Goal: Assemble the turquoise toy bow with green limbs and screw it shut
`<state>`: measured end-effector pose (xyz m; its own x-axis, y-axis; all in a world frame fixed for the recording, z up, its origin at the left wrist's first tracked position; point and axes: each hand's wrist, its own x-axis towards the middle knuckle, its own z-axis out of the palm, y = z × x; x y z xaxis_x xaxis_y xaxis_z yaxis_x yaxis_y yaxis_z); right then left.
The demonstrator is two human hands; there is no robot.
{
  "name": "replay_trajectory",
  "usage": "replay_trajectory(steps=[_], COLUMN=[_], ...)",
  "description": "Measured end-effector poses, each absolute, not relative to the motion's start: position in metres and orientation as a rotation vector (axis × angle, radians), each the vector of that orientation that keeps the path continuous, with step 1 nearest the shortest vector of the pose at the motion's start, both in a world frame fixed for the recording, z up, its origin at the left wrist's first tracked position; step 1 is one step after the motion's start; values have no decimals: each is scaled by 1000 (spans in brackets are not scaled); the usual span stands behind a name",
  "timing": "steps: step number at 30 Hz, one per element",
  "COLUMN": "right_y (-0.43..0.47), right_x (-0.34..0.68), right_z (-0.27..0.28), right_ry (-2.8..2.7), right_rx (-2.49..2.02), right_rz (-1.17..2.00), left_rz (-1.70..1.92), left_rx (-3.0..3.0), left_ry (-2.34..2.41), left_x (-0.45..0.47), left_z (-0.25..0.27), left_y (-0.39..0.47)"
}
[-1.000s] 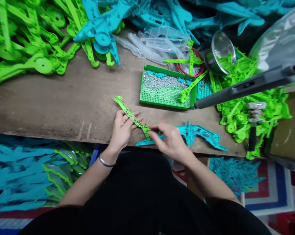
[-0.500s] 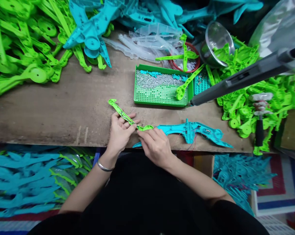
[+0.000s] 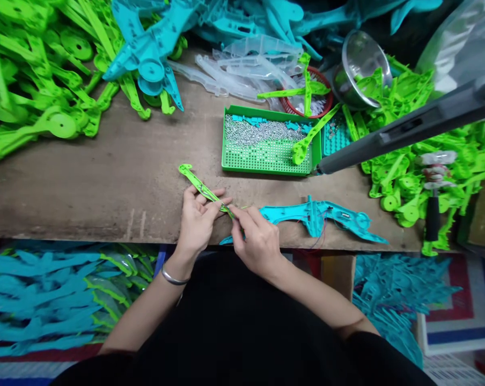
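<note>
A slim lime-green plastic arm, hooked at its far end, slants across my two hands. Thin metal pieces show along its inner side. My left hand grips it from below, thumb on top and the other fingers behind it. At the near end, my right hand is closed in a pinch on the same green part; its fingers hide most of that end. Beyond my right hand lies a long blue plastic bow-shaped half shell with red wires, part of it hidden behind the hand.
A green perforated tray holds many screws and small blue pieces. The tip of a grey electric screwdriver hangs beside it. A black-handled hammer rests on green parts at right. Green parts and blue shells pile up at the back left.
The rounded near end of the green arm has turned out of sight behind my right fingers. My left hand keeps its grip. The view has shifted slightly.
</note>
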<state>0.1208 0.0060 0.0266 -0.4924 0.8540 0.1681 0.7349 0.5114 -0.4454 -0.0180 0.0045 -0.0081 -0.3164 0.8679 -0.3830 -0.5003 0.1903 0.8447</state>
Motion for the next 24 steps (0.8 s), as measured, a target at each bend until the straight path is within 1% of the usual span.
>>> replay_trajectory(steps=[2,5,12,14,16,20,24], right_y=[6,8,14,14,13,10,10], right_x=[120,118,118,120,123,129,134], right_z=[27,22,13,12,12,14,17], right_ry=[-2352,-2333,-2507,-2531,-2527,-2441,-2360], right_rx=[-1349,-1345,-1173,-1163,-1174,-1198,-1261], right_rz=[527,514,173,121,161,354,432], left_rz=[1444,1441,1450,1447,1440,1434,1453], left_rx=[411,412,399,420,452,475,500], left_ry=[1247,1239,1231,1236,1241,1230,1236], left_x=[-18,-18,-18,-18,-19,-20,-19], left_z=[-9,-9,-8,-8,-9,-12,-14], left_y=[4,4,3,3,3,3,3])
